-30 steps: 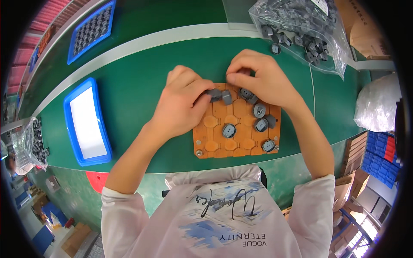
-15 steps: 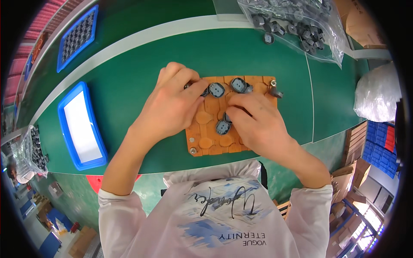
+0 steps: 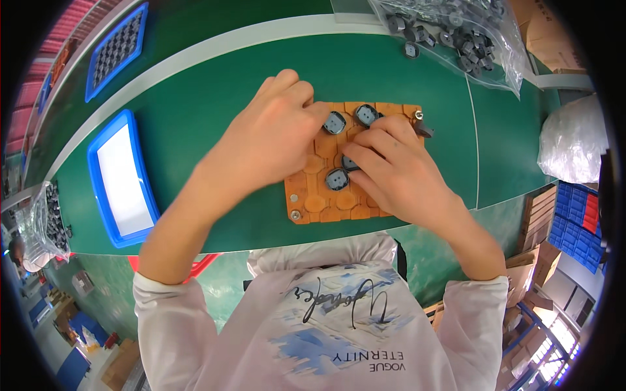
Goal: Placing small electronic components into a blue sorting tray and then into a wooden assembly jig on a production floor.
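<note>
An orange-brown fixture board (image 3: pixel 303 207) with round recesses lies in front of me. My left hand (image 3: pixel 277 127) is closed at its upper left corner; whatever its fingertips hold is hidden. Just right of them sits a round dark-grey plastic housing (image 3: pixel 334 122), with a second housing (image 3: pixel 366 115) farther right. My right hand (image 3: pixel 407 166) reaches over the board's right half, fingers curled, its tips against a partly covered round housing (image 3: pixel 349 163). Touching that one on the near side is another round housing (image 3: pixel 337 179). A dark part (image 3: pixel 424 130) sticks out at the board's right edge.
An open clear bag (image 3: pixel 476 49) of grey parts lies at the far right, one loose part (image 3: pixel 411 50) beside it. To the left stands a blue tray (image 3: pixel 99 176) with a white bottom. A filled blue tray (image 3: pixel 90 83) lies beyond a pale raised strip (image 3: pixel 261 40).
My left hand has shifted slightly up and right. The fingers of my right hand have moved onto the middle housing, which shows more now. The whole board appears a little higher in view.
</note>
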### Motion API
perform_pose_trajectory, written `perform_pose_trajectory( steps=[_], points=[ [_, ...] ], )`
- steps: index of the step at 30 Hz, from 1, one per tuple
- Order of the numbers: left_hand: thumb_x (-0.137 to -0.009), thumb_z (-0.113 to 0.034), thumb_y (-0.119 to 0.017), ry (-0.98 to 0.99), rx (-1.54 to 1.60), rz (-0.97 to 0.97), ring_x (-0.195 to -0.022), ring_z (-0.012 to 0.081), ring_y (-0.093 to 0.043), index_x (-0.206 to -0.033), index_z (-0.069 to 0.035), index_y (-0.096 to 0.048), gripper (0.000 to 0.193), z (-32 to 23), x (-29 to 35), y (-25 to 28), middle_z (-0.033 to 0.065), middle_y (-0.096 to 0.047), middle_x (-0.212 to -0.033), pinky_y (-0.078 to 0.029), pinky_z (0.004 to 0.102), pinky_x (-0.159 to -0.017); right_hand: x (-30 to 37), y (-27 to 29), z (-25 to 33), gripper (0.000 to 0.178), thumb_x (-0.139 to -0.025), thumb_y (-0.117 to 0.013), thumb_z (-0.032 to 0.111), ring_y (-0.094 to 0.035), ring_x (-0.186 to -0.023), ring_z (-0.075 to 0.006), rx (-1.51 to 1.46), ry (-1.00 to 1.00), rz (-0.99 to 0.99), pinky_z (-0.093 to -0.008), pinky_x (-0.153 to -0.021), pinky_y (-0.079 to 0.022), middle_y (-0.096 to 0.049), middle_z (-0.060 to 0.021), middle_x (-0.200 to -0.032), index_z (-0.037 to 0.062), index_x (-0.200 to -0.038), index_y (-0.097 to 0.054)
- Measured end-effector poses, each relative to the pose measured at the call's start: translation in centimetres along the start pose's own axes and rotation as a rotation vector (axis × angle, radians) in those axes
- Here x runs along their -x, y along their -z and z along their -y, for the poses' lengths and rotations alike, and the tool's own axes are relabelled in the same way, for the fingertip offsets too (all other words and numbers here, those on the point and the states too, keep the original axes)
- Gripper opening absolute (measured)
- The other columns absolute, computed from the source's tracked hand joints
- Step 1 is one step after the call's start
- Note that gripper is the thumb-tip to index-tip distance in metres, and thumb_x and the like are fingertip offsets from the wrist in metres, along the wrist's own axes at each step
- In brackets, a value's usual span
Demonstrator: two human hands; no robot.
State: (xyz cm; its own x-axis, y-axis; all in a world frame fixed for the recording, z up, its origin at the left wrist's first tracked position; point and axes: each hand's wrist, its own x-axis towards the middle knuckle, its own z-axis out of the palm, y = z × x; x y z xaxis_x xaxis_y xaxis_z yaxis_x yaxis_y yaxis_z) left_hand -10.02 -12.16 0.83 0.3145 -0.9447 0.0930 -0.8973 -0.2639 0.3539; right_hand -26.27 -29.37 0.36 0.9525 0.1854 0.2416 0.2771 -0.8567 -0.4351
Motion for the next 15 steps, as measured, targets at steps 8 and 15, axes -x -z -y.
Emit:
perform_pose_trajectory(
  steps=[8, 15],
  points=[
    [-0.074, -0.008, -0.08, -0.001, 0.086, -0.15, -0.098, 0.031, -0.053, -0.106, -0.003, -0.071, 0.034, 0.8, 0.3, -0.3, 0.0085, -0.057, -0.096, -0.049, 0.0405, -0.086, -0.4, 0.8, -0.6, 0.033, -0.071, -0.081, 0.01, -0.056, -0.103, -0.0312, 0.093, -0.094, 0.055, -0.0419, -0.092, -0.048, -0.062, -0.0082, -0.101, 0.0021, -0.101, -0.07],
    [-0.07, -0.019, -0.085, -0.024, 0.223, -0.103, -0.093, 0.0283, -0.051, -0.093, -0.008, -0.067, 0.031, -5.8, 3.4, -2.4, 0.007, -0.055, -0.094, -0.044, 0.0402, -0.079, -0.2, -0.6, -1.8, 0.032, -0.068, -0.081, 0.011, -0.056, -0.099, -0.0282, 0.003, 0.009, 0.036, -0.042, -0.091, -0.047, -0.06, -0.0067, -0.094, 0.0027, -0.096, -0.07]
  ],
)
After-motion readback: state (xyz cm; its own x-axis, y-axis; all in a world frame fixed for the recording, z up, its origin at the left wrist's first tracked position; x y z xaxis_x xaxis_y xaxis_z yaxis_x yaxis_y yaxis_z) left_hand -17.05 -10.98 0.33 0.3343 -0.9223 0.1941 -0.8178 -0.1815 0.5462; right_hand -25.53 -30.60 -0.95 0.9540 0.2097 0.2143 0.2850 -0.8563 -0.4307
